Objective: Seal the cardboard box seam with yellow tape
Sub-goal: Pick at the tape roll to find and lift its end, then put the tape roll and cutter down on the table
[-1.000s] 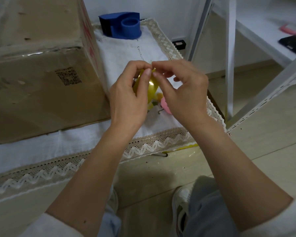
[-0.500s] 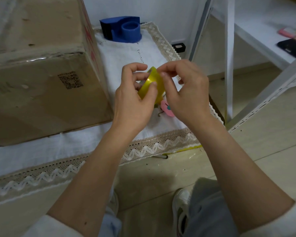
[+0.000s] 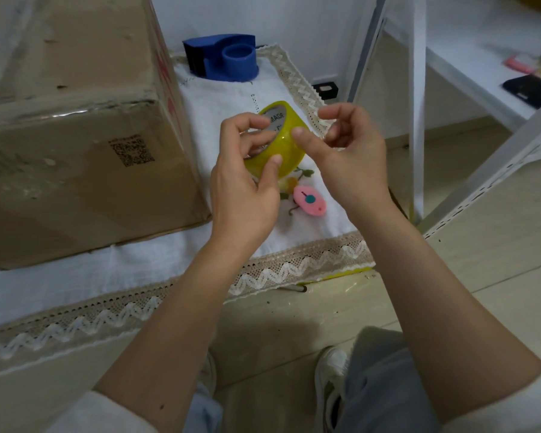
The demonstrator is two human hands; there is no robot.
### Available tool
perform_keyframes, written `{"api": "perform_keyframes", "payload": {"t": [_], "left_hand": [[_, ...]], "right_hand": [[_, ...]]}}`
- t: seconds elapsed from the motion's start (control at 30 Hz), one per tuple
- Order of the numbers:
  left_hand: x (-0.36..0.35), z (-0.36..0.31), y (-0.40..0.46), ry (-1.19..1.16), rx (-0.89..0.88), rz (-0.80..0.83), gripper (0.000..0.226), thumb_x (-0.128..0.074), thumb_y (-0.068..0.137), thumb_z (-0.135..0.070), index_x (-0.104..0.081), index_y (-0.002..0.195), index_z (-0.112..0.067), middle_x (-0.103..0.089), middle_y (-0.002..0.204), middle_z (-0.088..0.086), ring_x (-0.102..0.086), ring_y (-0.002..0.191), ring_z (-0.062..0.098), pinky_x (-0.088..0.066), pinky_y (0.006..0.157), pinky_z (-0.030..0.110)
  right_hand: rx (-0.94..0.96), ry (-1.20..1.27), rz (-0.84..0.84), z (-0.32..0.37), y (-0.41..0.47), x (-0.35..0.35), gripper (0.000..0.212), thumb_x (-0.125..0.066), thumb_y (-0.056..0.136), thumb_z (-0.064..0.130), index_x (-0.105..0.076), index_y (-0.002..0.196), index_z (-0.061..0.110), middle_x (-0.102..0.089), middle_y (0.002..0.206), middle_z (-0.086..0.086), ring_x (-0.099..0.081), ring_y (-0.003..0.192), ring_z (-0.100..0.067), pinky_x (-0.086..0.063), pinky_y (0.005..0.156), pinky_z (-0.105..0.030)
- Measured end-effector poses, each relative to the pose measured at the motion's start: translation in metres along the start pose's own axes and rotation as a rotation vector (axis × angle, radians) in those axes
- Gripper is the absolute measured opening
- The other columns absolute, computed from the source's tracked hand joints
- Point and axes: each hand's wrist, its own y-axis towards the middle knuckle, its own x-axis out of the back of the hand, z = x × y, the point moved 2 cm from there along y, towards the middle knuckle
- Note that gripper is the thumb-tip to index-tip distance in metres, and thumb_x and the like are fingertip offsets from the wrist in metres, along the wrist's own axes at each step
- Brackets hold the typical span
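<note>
A roll of yellow tape (image 3: 286,145) is held above the white cloth by my left hand (image 3: 244,182), fingers inside its core and thumb on the outer band. My right hand (image 3: 347,157) is beside it on the right; its thumb rests on the roll's outer face while the other fingers curl loosely apart. The big cardboard box (image 3: 75,135) stands at the left on the cloth, its top edge covered with shiny clear tape. No loose tape end is visible.
A blue tape dispenser (image 3: 222,57) sits at the back of the lace-edged white cloth (image 3: 169,276). A small pink cutter (image 3: 310,201) lies under the hands beside an embroidered flower. A white metal shelf frame (image 3: 419,104) rises at the right. My knees and shoes show below.
The roll has turned so its printed core faces up. My right fingers have lifted off and spread, leaving only the thumb on the roll. The hands have moved slightly apart.
</note>
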Motion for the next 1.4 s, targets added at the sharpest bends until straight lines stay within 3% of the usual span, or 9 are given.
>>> {"api": "perform_keyframes", "payload": {"t": [0.2,0.37,0.5,0.6,0.7,0.83,0.9,1.0,1.4], "left_hand": [[0.001,0.000,0.002,-0.066,0.043,-0.036,0.036,-0.065,0.088,0.000,-0.046,0.114,-0.017,-0.067,0.100,-0.015,-0.065,0.102,0.011,-0.050,0.095,0.026],[-0.002,0.003,0.001,-0.100,0.065,-0.028,0.035,-0.065,0.089,-0.001,-0.047,0.113,-0.018,-0.067,0.102,-0.014,-0.065,0.103,0.010,-0.050,0.097,0.025],[-0.003,0.005,0.001,-0.111,0.096,-0.015,0.034,-0.065,0.090,-0.002,-0.047,0.113,-0.019,-0.067,0.105,-0.008,-0.064,0.104,0.006,-0.051,0.098,0.027],[-0.004,0.008,0.002,-0.064,0.200,0.013,0.035,-0.065,0.092,-0.010,-0.048,0.122,-0.019,-0.059,0.117,-0.011,-0.058,0.111,0.002,-0.048,0.100,0.027],[-0.004,0.014,0.001,0.053,0.342,0.127,0.046,-0.063,0.095,-0.017,-0.043,0.137,-0.016,-0.049,0.139,-0.004,-0.048,0.130,0.014,-0.042,0.109,0.035],[0.000,0.015,0.001,0.265,0.389,0.296,0.050,-0.060,0.097,-0.022,-0.041,0.142,-0.017,-0.041,0.147,0.003,-0.038,0.138,0.021,-0.035,0.114,0.035],[0.001,0.015,0.002,0.335,0.384,0.367,0.049,-0.058,0.098,-0.022,-0.041,0.143,-0.017,-0.041,0.146,0.004,-0.036,0.138,0.022,-0.033,0.111,0.030],[0.003,0.017,0.000,0.430,0.344,0.448,0.047,-0.055,0.099,-0.022,-0.040,0.143,-0.015,-0.041,0.145,0.004,-0.030,0.138,0.022,-0.026,0.109,0.026],[0.002,0.026,-0.002,0.521,0.261,0.505,0.048,-0.061,0.095,-0.023,-0.045,0.139,-0.013,-0.044,0.140,0.007,-0.033,0.135,0.025,-0.024,0.115,0.030]], "right_hand": [[-0.432,0.111,0.201,-0.004,-0.003,-0.006,0.056,-0.064,0.082,0.062,-0.062,0.119,0.020,-0.067,0.100,0.006,-0.060,0.076,-0.007,-0.046,0.067,-0.026],[-0.373,0.234,0.249,-0.004,-0.006,-0.010,0.039,-0.073,0.085,0.040,-0.067,0.093,0.002,-0.050,0.074,-0.007,-0.044,0.056,-0.008,-0.033,0.055,-0.026],[-0.335,0.287,0.267,0.000,-0.008,-0.011,0.009,-0.073,0.087,0.028,-0.069,0.082,0.022,-0.052,0.068,0.001,-0.041,0.049,-0.004,-0.032,0.049,-0.020],[-0.213,0.204,0.262,0.011,-0.005,-0.009,0.004,-0.071,0.089,0.019,-0.070,0.093,0.020,-0.066,0.066,0.011,-0.051,0.046,0.000,-0.039,0.045,-0.012],[-0.087,0.013,0.290,0.018,0.011,-0.012,0.013,-0.070,0.090,0.020,-0.069,0.102,0.024,-0.071,0.086,0.006,-0.062,0.054,0.000,-0.045,0.049,-0.011],[0.074,-0.325,0.355,0.017,0.051,-0.036,0.026,-0.073,0.087,0.022,-0.069,0.112,0.028,-0.068,0.094,0.003,-0.063,0.074,-0.010,-0.056,0.076,-0.036],[0.103,-0.479,0.409,0.017,0.069,-0.052,0.041,-0.073,0.087,0.024,-0.064,0.126,0.028,-0.068,0.107,0.003,-0.063,0.093,-0.016,-0.052,0.094,-0.036],[0.155,-0.695,0.503,0.016,0.088,-0.077,0.050,-0.070,0.090,0.024,-0.054,0.137,0.027,-0.057,0.139,0.000,-0.053,0.126,-0.020,-0.036,0.095,-0.019],[0.350,-0.978,0.547,-0.007,0.113,-0.133,0.042,-0.064,0.094,0.022,-0.057,0.134,0.031,-0.055,0.141,-0.007,-0.054,0.125,-0.030,-0.044,0.100,-0.035]]}}
